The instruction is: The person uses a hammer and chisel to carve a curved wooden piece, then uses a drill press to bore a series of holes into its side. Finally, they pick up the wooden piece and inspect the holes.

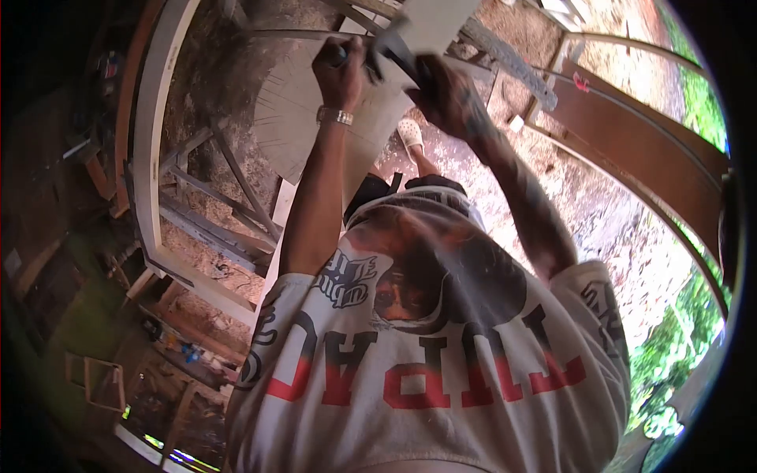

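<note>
My right hand is closed around the dark handle of a hammer. Motion blurs the hammer's head, which is close beside my left hand. My left hand, with a watch on its wrist, is a fist around a short handle. Only the dark, rounded end of that handle shows; the rest is hidden by my fingers. Below both hands lies a pale wooden panel with a curved edge and short dark lines drawn along it.
Wooden frames surround the work spot, with a long pale beam on the left and a brown board on the right. Wood shavings cover the ground. A foot in a light clog stands below the panel. Smaller timber pieces lean at left.
</note>
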Motion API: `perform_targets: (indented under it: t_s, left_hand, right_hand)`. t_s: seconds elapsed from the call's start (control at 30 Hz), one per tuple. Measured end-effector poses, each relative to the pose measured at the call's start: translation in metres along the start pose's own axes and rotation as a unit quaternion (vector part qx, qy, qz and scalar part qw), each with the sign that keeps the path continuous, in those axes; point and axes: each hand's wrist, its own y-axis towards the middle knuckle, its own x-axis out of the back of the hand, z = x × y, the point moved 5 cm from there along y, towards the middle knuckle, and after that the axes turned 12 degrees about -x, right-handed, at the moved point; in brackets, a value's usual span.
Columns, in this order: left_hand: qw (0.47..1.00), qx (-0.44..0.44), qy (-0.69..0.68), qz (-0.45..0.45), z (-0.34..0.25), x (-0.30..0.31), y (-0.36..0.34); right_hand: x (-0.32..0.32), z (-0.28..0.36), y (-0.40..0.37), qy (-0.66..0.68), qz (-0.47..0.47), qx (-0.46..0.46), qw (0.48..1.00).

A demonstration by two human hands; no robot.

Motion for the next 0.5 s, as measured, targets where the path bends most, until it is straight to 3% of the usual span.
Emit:
perform_targets:
  t_s: [0.03,0.07,0.1,0.2,0.23,0.33,0.37,0.47,0.5]
  left_hand:
    - [0.996,-0.048,0.064,0.029,0.002,0.005,-0.002]
    - [0.996,0.029,0.082,0.021,-0.003,0.002,-0.003]
    - [0.998,0.008,0.064,0.016,0.007,0.003,-0.006]
    - [0.990,-0.073,0.104,0.054,0.027,0.012,-0.007]
    - [0.983,-0.105,0.132,0.072,0.028,0.012,-0.006]
    - [0.999,0.000,0.032,-0.010,0.023,0.008,-0.006]
    - [0.998,0.042,0.000,-0.037,0.023,0.010,-0.011]
    - [0.995,0.079,0.055,0.020,0.029,0.014,-0.011]
    - [0.999,0.027,0.021,-0.026,0.021,0.011,-0.011]
  right_hand:
    - [0.005,0.021,0.016,0.002,0.000,-0.005,1.000]
    - [0.011,0.046,0.031,0.006,-0.025,0.048,0.999]
    - [0.005,0.053,0.042,0.006,-0.033,0.076,0.997]
    - [-0.036,0.026,0.057,-0.295,0.111,0.069,0.946]
    - [-0.038,0.027,0.060,-0.212,0.087,0.116,0.967]
    - [-0.034,0.029,0.068,-0.169,0.044,0.178,0.968]
    - [-0.032,0.044,0.068,-0.225,0.041,0.156,0.961]
    - [-0.023,0.065,0.061,-0.143,0.017,0.141,0.979]
    - [-0.030,0.051,0.059,-0.163,-0.002,0.145,0.976]
